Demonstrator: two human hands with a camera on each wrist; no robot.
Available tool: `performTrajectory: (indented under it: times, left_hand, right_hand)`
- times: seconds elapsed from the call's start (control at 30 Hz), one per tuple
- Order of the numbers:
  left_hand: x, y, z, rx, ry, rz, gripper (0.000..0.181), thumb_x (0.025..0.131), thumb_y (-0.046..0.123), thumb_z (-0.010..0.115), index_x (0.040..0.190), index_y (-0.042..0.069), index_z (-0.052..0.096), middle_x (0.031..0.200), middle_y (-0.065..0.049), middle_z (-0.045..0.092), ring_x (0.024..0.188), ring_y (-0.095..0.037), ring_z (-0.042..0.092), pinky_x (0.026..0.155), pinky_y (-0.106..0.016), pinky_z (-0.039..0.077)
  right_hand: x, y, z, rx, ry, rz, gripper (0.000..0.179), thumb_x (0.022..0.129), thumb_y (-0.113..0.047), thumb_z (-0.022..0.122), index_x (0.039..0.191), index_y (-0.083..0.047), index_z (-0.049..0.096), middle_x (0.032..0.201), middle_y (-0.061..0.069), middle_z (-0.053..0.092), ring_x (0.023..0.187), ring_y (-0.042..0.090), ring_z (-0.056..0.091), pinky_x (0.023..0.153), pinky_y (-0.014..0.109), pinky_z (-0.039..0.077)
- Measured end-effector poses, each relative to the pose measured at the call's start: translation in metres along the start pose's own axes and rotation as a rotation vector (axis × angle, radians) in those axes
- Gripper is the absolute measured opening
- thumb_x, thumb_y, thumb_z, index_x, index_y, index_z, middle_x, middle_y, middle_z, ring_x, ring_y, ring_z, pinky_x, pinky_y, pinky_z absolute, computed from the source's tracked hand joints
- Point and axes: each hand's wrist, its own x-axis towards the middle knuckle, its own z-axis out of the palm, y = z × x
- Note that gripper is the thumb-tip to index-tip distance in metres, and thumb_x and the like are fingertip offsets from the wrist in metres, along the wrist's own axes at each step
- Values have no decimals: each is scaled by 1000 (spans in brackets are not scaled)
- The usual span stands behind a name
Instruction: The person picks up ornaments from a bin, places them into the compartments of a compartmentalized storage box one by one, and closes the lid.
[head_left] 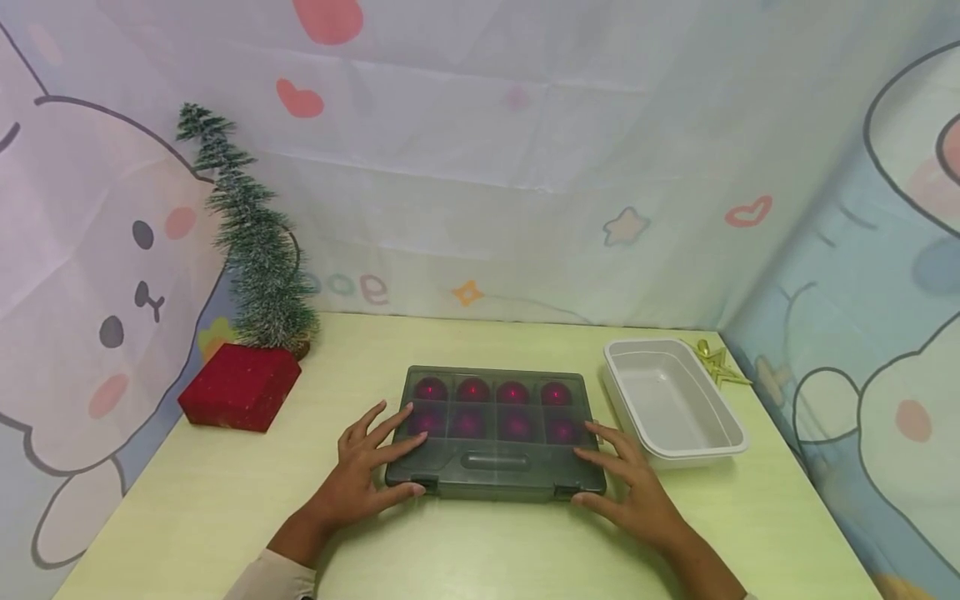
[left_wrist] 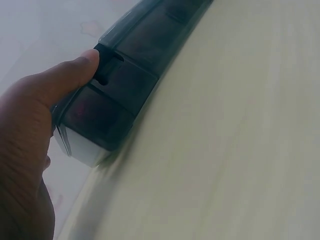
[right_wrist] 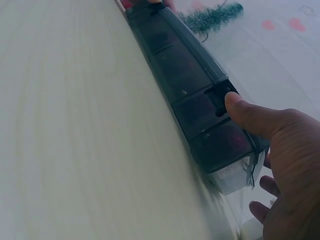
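A dark, see-through plastic storage case [head_left: 495,480] lies closed on the table, its latched side facing me. Several shiny red baubles [head_left: 513,393] show through the lid, one to a compartment in two rows. At the case's left end my left hand [head_left: 363,475] rests spread fingers on the lid. Its thumb touches the left latch [left_wrist: 111,59]. My right hand [head_left: 633,487] mirrors this at the right end, fingers extended over the edge, thumb at the right latch [right_wrist: 218,102]. From the right wrist, a few fingertips [right_wrist: 260,210] show beside the case's end.
A white plastic tub [head_left: 675,454] stands just right of the case, with a gold star ornament [head_left: 718,364] behind it. At the back left are a frosted miniature Christmas tree [head_left: 262,250] and a red velvety block [head_left: 240,387]. Printed cloth [head_left: 487,208] hangs around the table.
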Motion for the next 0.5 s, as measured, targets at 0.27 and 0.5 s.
performTrajectory:
  times: [0.27,0.5]
  left_hand:
    - [3,1,3,21,0,-23,72,91,44,88,156,27,64,177,-11,40,161,-56,24,113,-83,20]
    - [2,0,0,82,5,-12,80,98,68,70,162,21,56,178,-16,37,161,-55,27,112,-83,24]
  right_hand:
    - [1,-1,-1,6,-15,91,65,81,-21,96,142,-14,73,167,19,48,155,45,38,113,79,42]
    - [1,-2,-2,-54,0,25,68,81,-20,98,143,-14,72,166,20,49,155,40,41,118,62,48]
